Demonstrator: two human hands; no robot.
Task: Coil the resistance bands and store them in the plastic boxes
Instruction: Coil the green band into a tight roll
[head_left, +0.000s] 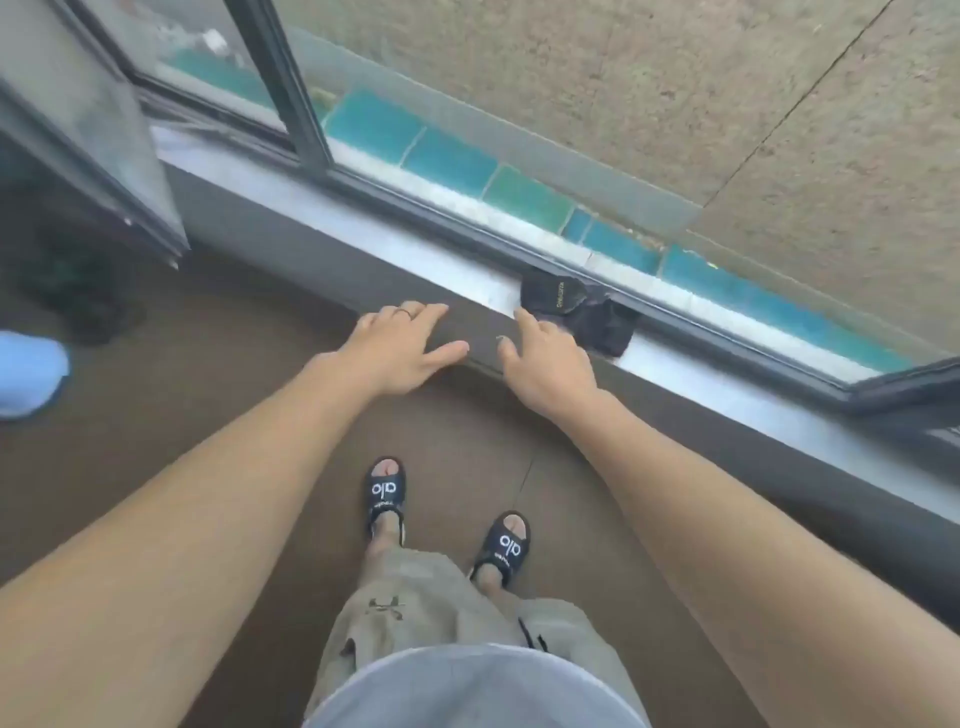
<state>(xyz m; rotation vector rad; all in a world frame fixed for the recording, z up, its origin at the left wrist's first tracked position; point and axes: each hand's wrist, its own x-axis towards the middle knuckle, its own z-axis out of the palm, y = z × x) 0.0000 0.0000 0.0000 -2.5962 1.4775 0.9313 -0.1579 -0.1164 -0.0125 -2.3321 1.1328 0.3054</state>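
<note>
Nearest the camera, a pale grey shirt hem (478, 686) and khaki shorts (415, 608) are seen from above, with two black slides (387, 501) planted on a brown floor (218, 415) that is crossed by a thin joint line. Both bare forearms are stretched forward over this floor toward a low grey wall topped by a pale sill (395, 244). The left hand (402, 345) is spread flat with straight fingers, a ring (404, 312) worn on one of them, and its fingertips are laid at the edge of the wall top; nothing is held. The right hand (545, 358) is likewise released, fingers extended, with the fingertips just beside a black bundle (587, 312) resting on the sill against the window track; this may be the coiled resistance bands or a pouch for them, though the blur leaves it unclear, and gold lettering is printed on it. To the far left a light blue object (28, 374) is cut by the frame edge, and a dark window frame leaf (104, 171) stands open into the room. Beyond the dark sliding track (467, 208), teal tiles (447, 161) line an outer ledge, and rough beige paving (675, 93) lies farthest out.
</note>
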